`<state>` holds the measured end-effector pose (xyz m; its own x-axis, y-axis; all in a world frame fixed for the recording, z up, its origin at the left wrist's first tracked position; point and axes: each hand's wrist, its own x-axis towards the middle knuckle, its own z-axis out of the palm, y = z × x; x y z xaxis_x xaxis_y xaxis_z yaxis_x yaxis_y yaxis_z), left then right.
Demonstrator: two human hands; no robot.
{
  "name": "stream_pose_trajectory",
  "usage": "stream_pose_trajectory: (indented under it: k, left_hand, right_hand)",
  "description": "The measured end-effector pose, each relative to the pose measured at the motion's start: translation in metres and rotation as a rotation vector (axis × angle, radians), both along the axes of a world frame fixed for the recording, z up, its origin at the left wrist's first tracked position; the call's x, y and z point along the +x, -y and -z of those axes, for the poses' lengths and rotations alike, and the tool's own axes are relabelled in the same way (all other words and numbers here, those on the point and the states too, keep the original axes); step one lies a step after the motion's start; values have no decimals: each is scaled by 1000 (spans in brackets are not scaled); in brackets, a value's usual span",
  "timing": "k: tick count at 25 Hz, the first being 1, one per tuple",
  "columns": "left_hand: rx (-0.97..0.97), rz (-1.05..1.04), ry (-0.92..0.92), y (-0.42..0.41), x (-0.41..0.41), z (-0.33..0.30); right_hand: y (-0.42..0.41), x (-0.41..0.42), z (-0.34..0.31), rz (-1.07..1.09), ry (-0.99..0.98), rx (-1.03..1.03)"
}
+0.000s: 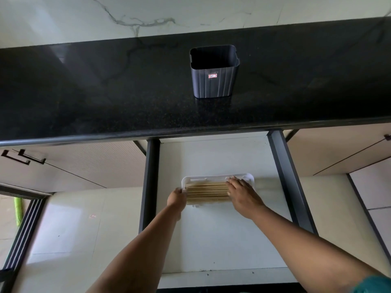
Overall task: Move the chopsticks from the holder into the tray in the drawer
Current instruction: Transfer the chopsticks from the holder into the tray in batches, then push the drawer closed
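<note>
Left hand (pixel 176 197) grips the tray (pixel 218 178) edge, flat right hand (pixel 243 195) presses chopsticks (pixel 206 192)

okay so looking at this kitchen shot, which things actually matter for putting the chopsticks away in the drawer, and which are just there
Part of the job: chopsticks, white tray, open drawer, dark holder on the counter, left hand, right hand.

Just there: black countertop, cabinet handles, green object on the floor.
</note>
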<state>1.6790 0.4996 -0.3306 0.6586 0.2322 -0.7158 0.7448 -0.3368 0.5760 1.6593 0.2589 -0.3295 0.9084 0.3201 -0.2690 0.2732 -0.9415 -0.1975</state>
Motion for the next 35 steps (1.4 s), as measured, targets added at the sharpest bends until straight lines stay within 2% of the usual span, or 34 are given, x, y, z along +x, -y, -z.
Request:
stream_pose_trajectory:
  k: [4, 6, 8, 10, 12, 14, 16, 19, 25, 29, 32, 35]
  left_hand:
    - [75, -7, 37, 0, -5, -1]
    - [118, 21, 15, -1, -6, -2]
    - [134, 51, 20, -1, -8, -4]
    - [169, 84, 53, -3, -8, -8]
    - [209, 163, 76, -5, -11, -11]
    - [230, 244, 72, -8, -12, -12]
    - [242, 267, 64, -10, -11, -12]
    - [251, 292, 51, -11, -16, -10]
    - [284, 383, 101, -16, -26, -13]
    - [296, 442, 149, -53, -13, -25]
    - [314, 312, 196, -75, -15, -39]
    - [228, 234, 276, -65, -38, -57]
  right_hand:
    - [9, -10, 1, -24, -121, -83]
    - [9, -9, -7, -23, -37, -23]
    - [12, -10, -11, 153, 140, 82]
    - [17, -14, -11, 517, 173, 160]
    - [22, -16, -11, 848, -66, 249]
    - [21, -13, -11, 988, -358, 334]
    - [19, -9, -12, 1022, -443, 366]
    - [17, -9, -11, 1047, -428, 316]
    - [14, -16, -15, 1083, -333, 357]
    - [19, -31, -23, 1093, -259, 408]
    - [22, -55, -25, 1182, -190, 421]
    - [16, -81, -33, 1193, -178, 424]
